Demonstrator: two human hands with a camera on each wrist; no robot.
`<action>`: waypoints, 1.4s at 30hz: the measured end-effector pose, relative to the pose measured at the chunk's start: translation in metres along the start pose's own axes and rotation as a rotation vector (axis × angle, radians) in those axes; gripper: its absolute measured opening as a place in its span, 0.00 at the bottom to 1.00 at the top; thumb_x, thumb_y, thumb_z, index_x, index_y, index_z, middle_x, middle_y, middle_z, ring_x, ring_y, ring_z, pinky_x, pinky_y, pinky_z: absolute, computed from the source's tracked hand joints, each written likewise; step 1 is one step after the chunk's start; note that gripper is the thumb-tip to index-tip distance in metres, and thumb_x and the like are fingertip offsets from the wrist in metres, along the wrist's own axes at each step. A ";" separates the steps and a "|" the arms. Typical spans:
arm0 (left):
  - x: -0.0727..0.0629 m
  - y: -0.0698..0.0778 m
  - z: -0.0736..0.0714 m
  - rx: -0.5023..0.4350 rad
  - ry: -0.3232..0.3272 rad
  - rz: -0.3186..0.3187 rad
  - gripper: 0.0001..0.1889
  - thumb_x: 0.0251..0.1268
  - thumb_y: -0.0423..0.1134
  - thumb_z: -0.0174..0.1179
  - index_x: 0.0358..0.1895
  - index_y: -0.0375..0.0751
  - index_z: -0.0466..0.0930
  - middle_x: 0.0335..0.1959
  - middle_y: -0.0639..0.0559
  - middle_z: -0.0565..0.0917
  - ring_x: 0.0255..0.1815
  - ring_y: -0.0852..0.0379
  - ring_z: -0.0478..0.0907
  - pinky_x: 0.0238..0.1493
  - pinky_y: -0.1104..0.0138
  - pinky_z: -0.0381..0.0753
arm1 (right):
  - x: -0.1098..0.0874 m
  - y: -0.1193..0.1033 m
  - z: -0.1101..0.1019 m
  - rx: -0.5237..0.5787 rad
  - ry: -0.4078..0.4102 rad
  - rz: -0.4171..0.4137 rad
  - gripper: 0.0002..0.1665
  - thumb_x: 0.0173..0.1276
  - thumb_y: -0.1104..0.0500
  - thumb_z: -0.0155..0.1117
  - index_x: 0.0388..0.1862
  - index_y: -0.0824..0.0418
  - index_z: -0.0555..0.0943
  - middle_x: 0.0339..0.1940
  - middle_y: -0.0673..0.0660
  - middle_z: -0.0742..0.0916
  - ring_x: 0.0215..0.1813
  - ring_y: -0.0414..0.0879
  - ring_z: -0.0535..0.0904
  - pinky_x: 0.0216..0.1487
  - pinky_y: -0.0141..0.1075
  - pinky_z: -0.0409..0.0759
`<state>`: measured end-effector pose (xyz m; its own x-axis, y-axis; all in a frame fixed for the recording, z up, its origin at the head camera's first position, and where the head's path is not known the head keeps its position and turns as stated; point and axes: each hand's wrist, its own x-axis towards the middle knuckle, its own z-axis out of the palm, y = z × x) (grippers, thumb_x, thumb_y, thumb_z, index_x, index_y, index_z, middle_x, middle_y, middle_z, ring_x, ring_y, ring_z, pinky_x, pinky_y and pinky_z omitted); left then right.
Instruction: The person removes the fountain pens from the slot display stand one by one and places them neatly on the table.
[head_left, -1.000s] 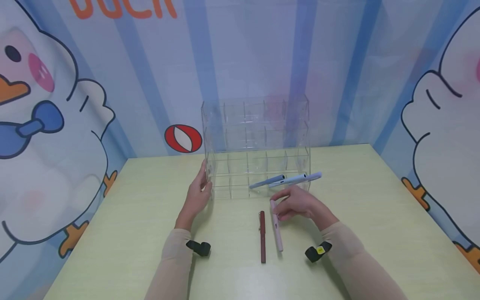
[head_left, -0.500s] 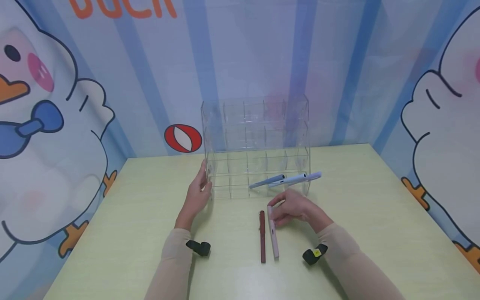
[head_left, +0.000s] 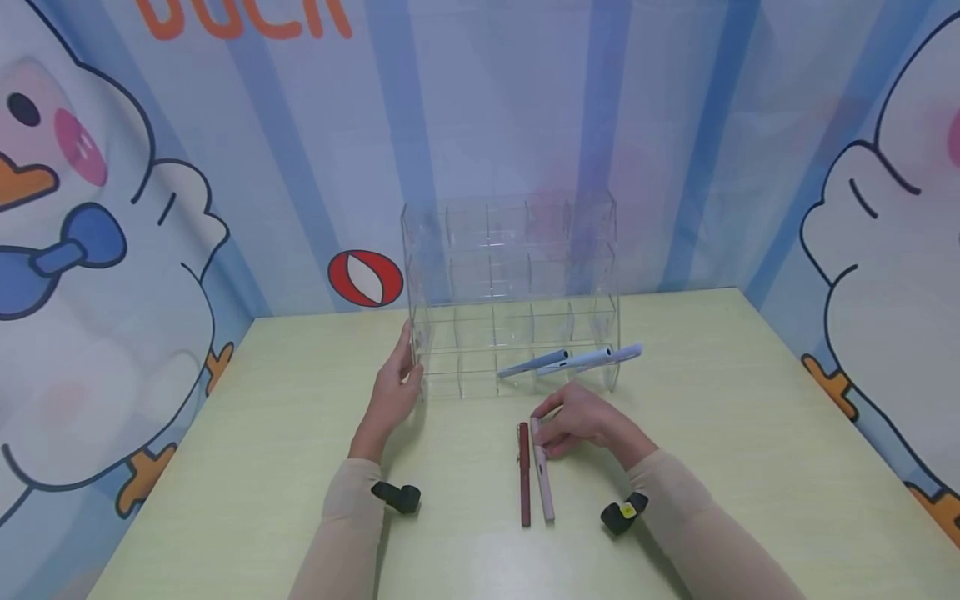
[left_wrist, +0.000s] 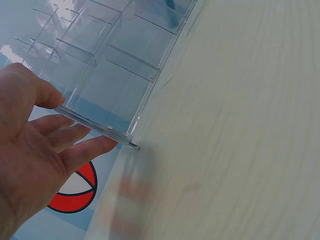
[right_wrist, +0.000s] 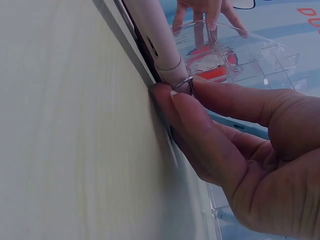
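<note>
A clear acrylic organizer [head_left: 480,302] with several tiers of compartments stands upright at the back of the table. My left hand [head_left: 395,390] grips its left side wall, thumb on one face and fingers on the other, as the left wrist view shows at the wall's edge [left_wrist: 95,125]. My right hand [head_left: 585,419] pinches a pale pink pen [head_left: 546,492] near its clip end, low over the tabletop. In the right wrist view the pink pen [right_wrist: 155,30] sits between thumb and fingertips. Just left of it lies a dark red pen [head_left: 525,492], roughly parallel.
In the organizer's bottom row lean a grey-blue pen [head_left: 536,363], a light blue pen [head_left: 585,360] and a lavender pen [head_left: 628,353], all slanting right. Behind the table [head_left: 285,433] hangs a striped cartoon backdrop [head_left: 495,100].
My right hand has moved left and toward me with the pink pen, bringing it alongside the dark red pen. The left hand and organizer stay in place.
</note>
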<state>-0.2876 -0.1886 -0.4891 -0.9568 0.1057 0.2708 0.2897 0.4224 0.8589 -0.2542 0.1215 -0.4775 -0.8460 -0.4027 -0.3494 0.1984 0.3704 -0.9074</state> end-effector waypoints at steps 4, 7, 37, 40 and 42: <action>0.000 0.000 0.000 -0.002 -0.002 -0.004 0.39 0.77 0.31 0.46 0.82 0.64 0.39 0.81 0.54 0.49 0.76 0.44 0.60 0.72 0.47 0.59 | 0.000 0.000 0.001 0.000 0.003 0.005 0.23 0.58 0.74 0.71 0.54 0.77 0.80 0.30 0.65 0.88 0.28 0.51 0.87 0.32 0.42 0.87; 0.000 0.001 0.000 -0.002 -0.005 -0.003 0.39 0.77 0.31 0.46 0.82 0.64 0.39 0.81 0.54 0.49 0.76 0.44 0.59 0.72 0.47 0.59 | 0.000 0.000 0.003 -0.002 0.011 0.008 0.23 0.58 0.74 0.71 0.54 0.77 0.81 0.29 0.65 0.88 0.28 0.51 0.87 0.32 0.41 0.87; 0.000 0.002 -0.001 -0.009 -0.008 0.009 0.38 0.77 0.32 0.46 0.82 0.61 0.39 0.81 0.52 0.51 0.76 0.44 0.60 0.72 0.48 0.60 | -0.004 -0.003 0.009 -0.092 0.034 -0.047 0.23 0.56 0.72 0.72 0.53 0.76 0.82 0.30 0.62 0.88 0.27 0.50 0.87 0.32 0.41 0.87; -0.001 0.002 -0.001 -0.010 -0.010 0.004 0.38 0.78 0.32 0.46 0.82 0.61 0.39 0.81 0.52 0.51 0.76 0.44 0.60 0.72 0.48 0.59 | -0.004 -0.003 0.010 -0.100 0.035 -0.049 0.23 0.57 0.72 0.72 0.53 0.76 0.82 0.29 0.62 0.88 0.27 0.50 0.86 0.31 0.41 0.87; -0.001 0.002 -0.001 -0.008 -0.011 -0.001 0.38 0.78 0.32 0.46 0.82 0.61 0.39 0.81 0.52 0.50 0.76 0.44 0.60 0.72 0.48 0.59 | -0.004 -0.003 0.010 -0.106 0.037 -0.049 0.23 0.57 0.72 0.72 0.53 0.76 0.82 0.29 0.62 0.88 0.27 0.50 0.86 0.31 0.41 0.87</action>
<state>-0.2866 -0.1890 -0.4874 -0.9572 0.1152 0.2656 0.2893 0.4150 0.8626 -0.2466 0.1137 -0.4757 -0.8715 -0.3920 -0.2947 0.1049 0.4380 -0.8928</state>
